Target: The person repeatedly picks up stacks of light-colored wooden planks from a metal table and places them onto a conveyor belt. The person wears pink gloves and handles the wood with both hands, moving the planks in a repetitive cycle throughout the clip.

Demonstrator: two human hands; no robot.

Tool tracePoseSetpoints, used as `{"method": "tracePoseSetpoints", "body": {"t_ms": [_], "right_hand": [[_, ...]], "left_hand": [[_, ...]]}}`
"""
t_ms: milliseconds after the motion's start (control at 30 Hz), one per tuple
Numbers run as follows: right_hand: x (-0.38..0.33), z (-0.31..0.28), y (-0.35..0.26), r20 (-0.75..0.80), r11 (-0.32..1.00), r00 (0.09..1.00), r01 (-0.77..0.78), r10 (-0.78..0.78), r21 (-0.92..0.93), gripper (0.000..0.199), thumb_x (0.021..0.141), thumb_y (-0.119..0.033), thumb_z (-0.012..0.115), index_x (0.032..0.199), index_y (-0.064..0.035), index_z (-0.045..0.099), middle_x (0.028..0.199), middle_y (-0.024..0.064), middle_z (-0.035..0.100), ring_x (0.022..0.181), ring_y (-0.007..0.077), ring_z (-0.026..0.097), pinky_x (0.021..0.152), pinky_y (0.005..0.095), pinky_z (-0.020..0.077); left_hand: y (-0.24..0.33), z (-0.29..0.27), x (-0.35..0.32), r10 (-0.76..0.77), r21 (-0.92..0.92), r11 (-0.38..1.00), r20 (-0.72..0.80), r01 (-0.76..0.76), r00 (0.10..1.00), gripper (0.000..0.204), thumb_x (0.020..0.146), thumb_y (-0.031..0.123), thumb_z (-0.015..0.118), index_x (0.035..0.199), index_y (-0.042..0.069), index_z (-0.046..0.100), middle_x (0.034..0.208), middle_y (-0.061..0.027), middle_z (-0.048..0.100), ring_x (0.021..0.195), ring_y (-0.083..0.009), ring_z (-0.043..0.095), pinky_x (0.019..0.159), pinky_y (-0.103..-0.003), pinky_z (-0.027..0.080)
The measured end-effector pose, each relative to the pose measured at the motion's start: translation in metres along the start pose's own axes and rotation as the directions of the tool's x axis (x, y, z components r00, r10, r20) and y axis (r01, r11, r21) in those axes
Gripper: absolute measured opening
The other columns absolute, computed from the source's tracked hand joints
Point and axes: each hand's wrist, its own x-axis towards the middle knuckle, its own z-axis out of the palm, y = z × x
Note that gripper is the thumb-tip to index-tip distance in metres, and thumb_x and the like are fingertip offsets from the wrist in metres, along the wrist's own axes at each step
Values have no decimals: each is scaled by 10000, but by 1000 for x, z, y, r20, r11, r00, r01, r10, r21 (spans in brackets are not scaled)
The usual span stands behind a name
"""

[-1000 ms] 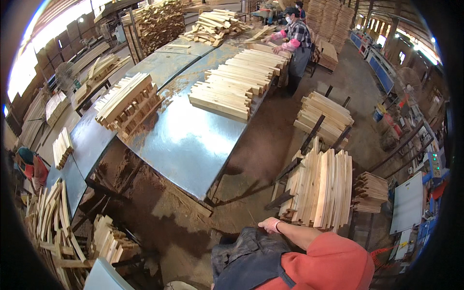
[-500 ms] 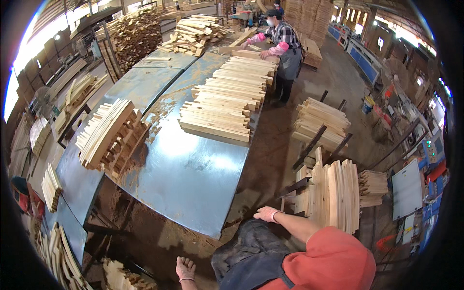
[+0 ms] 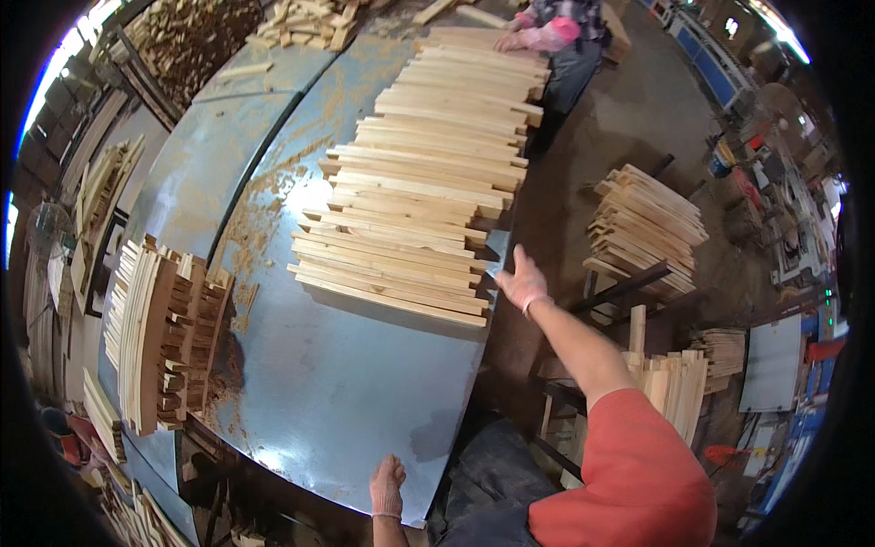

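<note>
My right hand is stretched out with fingers spread, at the right edge of the metal table, just beside the near end of a long stack of light wooden slats. It holds nothing. My left hand rests flat on the table's near edge, fingers loosely apart, empty. My red sleeve fills the lower right.
A bundle of slats standing on edge sits on the table's left. Another person works at the far end of the stack. Slat piles rest on racks right of the table, more below. Sawdust covers the table's middle.
The view has come much closer over the table. My right hand has reached forward from near my body to the slat stack's end. My left hand now lies on the table edge.
</note>
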Motion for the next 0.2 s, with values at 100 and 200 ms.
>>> {"method": "tracePoseSetpoints", "body": {"t_ms": [100,200], "right_hand": [[103,4,-16,-145,994,987,51,-65,-96,963,898,-472,736,1671,-87,311,1657,249,421,1468,447,476,1208,502,431],[174,26,-19,-183,987,977,88,-111,-132,986,894,-473,760,1684,-113,294,1697,220,379,1525,429,410,1242,499,392]], "left_hand": [[30,34,42,60,272,961,-43,-46,997,417,1022,327,706,1265,-12,701,1140,-95,720,1011,-167,658,908,-285,495],[88,110,61,111,371,925,-51,-84,993,635,1018,341,705,1515,-37,591,1388,-193,682,1267,-193,621,1116,-312,438]]}}
